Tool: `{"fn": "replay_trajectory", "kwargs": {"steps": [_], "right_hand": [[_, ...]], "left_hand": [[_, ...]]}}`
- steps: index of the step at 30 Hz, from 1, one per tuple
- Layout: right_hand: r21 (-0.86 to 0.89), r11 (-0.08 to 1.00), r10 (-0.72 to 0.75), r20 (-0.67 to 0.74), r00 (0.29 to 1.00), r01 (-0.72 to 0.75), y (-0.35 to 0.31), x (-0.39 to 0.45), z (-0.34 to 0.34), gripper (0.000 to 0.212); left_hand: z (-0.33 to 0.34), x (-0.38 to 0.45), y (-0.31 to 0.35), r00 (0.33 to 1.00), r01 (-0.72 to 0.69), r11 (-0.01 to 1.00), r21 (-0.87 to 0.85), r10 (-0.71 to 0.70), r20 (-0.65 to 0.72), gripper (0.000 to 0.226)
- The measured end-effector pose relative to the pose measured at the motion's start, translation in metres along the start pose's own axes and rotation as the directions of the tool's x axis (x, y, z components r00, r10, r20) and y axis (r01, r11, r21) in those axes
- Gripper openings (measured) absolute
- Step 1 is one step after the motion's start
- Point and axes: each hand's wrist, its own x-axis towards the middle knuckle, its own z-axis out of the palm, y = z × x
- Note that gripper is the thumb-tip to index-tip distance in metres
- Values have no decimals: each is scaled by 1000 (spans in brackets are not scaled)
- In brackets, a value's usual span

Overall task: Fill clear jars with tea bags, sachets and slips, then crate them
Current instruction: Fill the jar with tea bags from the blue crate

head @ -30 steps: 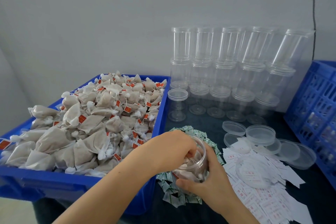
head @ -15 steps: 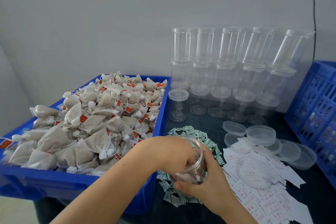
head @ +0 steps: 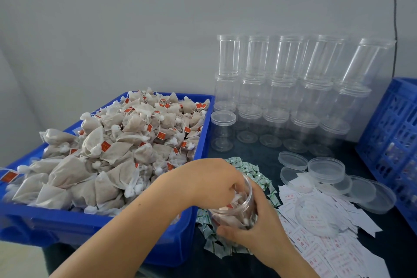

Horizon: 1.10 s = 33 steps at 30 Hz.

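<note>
On my far left sits the blue tray (head: 94, 230), heaped with tea bags (head: 108, 156), each with a small red tag. My left hand (head: 209, 183) reaches across the tray's near corner with its fingers curled down into the mouth of the jar (head: 237, 212); they seem to be pinching a tea bag inside, though the clear wall and the knuckles blur that, so I can't be certain. The jar is tilted toward the tray and already has a few bags in it. My right hand (head: 259, 230) wraps around the jar's lower side, thumb in front, holding it just above the pile of green-and-white sachets (head: 255, 171) on the dark table (head: 259, 156). Behind those, empty clear jars (head: 282, 88) stand stacked in rows against the wall, with one lone jar (head: 223, 133) just beside the tray. Further right, loose clear lids (head: 327, 169) lie among a spread of white slips (head: 334, 253) with red print, one lid resting on top of the slips. At the right edge stands the blue crate (head: 392, 133), its slatted wall facing me.
</note>
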Motion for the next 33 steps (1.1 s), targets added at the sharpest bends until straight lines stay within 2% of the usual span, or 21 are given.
{"fn": "replay_trajectory", "kwargs": {"steps": [7, 13, 17, 21, 24, 27, 33], "right_hand": [[-4, 1000, -20, -49, 999, 20, 9, 1, -2, 104], [4, 1000, -1, -89, 996, 1, 20, -12, -23, 114], [49, 998, 32, -125, 992, -27, 25, -24, -40, 112], [75, 997, 28, -179, 983, -15, 28, -31, -51, 106], [115, 993, 42, -211, 977, -18, 28, -35, -57, 102], [128, 992, 45, -230, 972, -16, 32, -40, -63, 101], [110, 994, 52, -225, 973, -28, 38, -48, -65, 108]], "left_hand": [[7, 4, -16, 964, -14, 994, -105, -14, -265, 29], [18, 36, -24, 911, 45, 963, -264, -148, -385, 26], [30, 67, -26, 894, 157, 943, -292, -262, -364, 28], [58, 92, -11, 911, 370, 927, -57, -374, -175, 29], [82, 104, 3, 893, 443, 897, 18, -439, -97, 31], [105, 111, 4, 871, 484, 875, 15, -480, -108, 30], [122, 111, -5, 848, 493, 870, 4, -479, -228, 28]]}}
